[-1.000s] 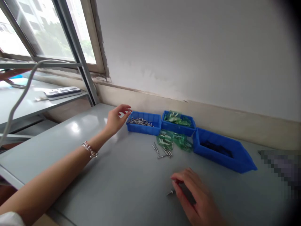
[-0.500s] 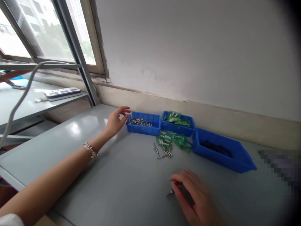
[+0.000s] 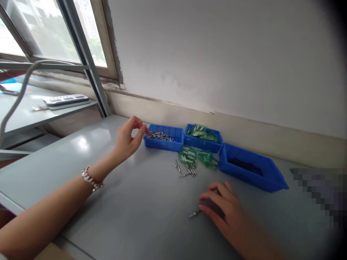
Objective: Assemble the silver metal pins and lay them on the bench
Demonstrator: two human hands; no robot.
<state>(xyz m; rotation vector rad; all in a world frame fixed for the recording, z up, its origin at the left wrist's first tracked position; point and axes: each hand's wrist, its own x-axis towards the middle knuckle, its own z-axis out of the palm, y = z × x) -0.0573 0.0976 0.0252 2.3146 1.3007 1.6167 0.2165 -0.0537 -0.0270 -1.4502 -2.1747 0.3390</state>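
Observation:
My left hand (image 3: pixel 130 137) is at the left end of a blue bin (image 3: pixel 164 145) of metal pins, thumb and index finger pressed together at its edge; anything between them is too small to name. My right hand (image 3: pixel 226 207) hovers low over the grey table, thumb and fingers apart, beside a single metal pin (image 3: pixel 193 214) near the thumb tip. Several loose metal pins (image 3: pixel 191 170) lie mid-table, next to green bags of pins (image 3: pixel 204 157). Another blue bin (image 3: pixel 204 145) holds more green bags.
A larger blue bin (image 3: pixel 248 180) with dark contents stands at the right. Behind the bins runs the wall (image 3: pixel 217 72). At the left are a metal frame (image 3: pixel 93 77), a grey cable (image 3: pixel 20 95) and a white power strip (image 3: pixel 66 101) on a shelf.
My left thumb and index finger have come together at the pin bin. My right hand has opened somewhat, and more of the pin beside it shows. The view has shifted slightly.

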